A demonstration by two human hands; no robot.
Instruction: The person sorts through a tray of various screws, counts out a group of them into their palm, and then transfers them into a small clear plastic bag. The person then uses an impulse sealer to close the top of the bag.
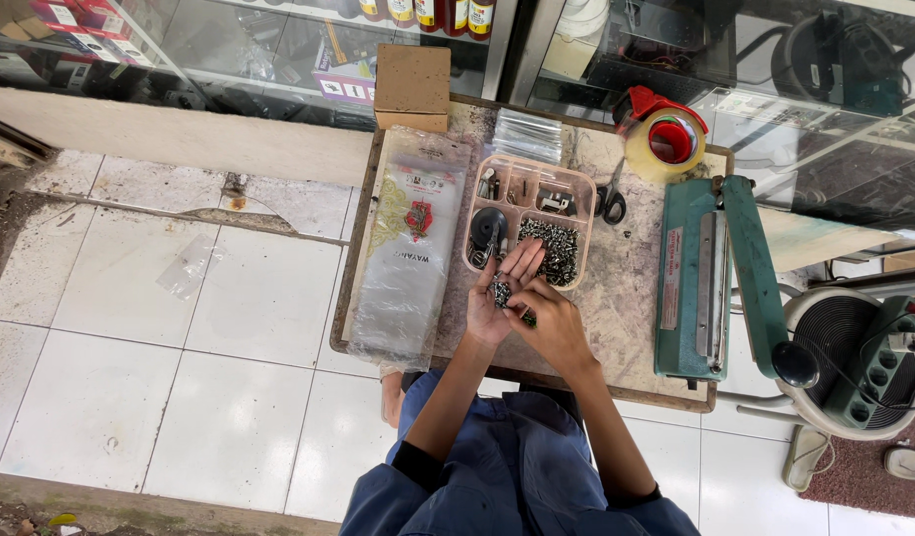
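My left hand [497,293] is held palm up over the small table [626,298], cupping a little heap of metal screws [500,291]. My right hand [555,328] is beside it, fingertips pinching at the screws in the left palm. Just beyond the hands sits a clear pink compartment tray [577,187] with a pile of screws [549,248], a black round part [487,228] and small fittings.
A stack of clear plastic bags [410,248] lies on the table's left side. Scissors [609,199], a tape dispenser [664,134] and a cardboard box [412,87] stand at the back. A green heat sealer [706,278] fills the right edge. Glass display cabinets [279,50] stand behind; a fan [845,357] is at right.
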